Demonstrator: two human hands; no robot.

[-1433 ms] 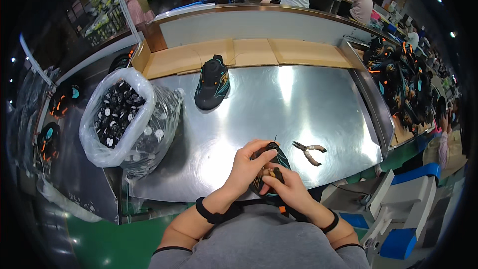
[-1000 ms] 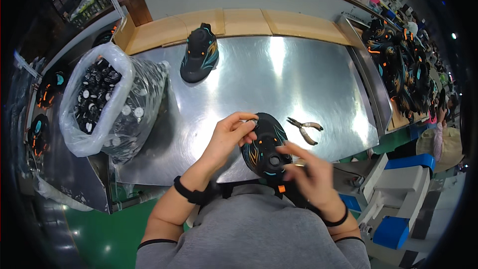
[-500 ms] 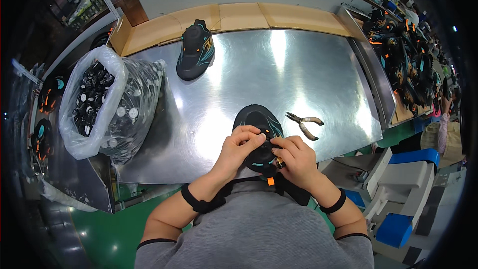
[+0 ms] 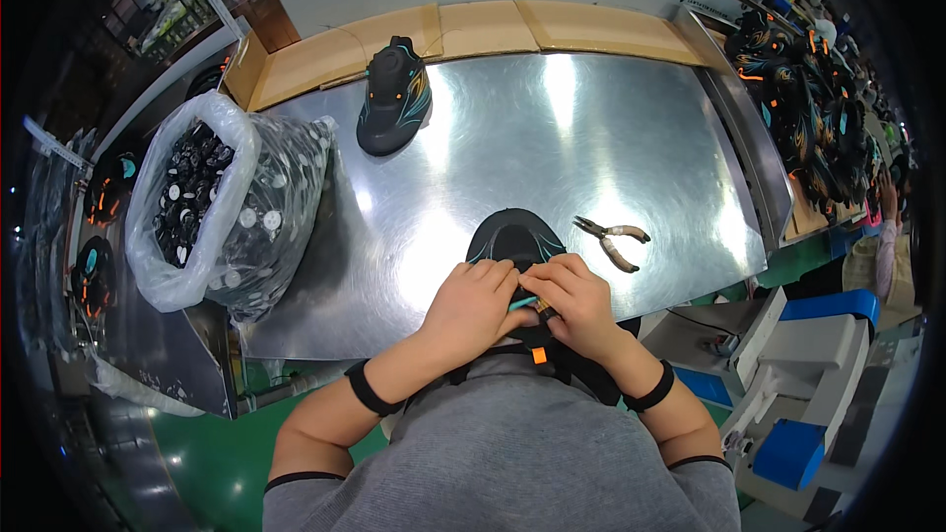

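Observation:
A black shoe upper (image 4: 512,228) with thin teal and orange lines lies at the table's near edge, its toe pointing away from me. My left hand (image 4: 469,305) is closed on its left side, fingers bent over the upper's middle. From the right, my right hand (image 4: 581,307) grips the same part, and both sets of fingertips meet there. Whatever small part they pinch is hidden. A small dark and gold thing (image 4: 545,310) shows by my right fingers. An orange tab (image 4: 539,356) sticks out at the heel end.
Pliers (image 4: 619,244) with worn grips lie to the right on the metal table (image 4: 493,148). Another shoe upper (image 4: 394,103) stands at the back left. Left, a clear plastic bag (image 4: 241,153) holds small black and white round parts. Several uppers (image 4: 813,118) are piled beyond the right edge.
My left hand has turned over, its fingers now reaching forward across the upper. The right hand has drawn in close to it. The whole view has shifted slightly.

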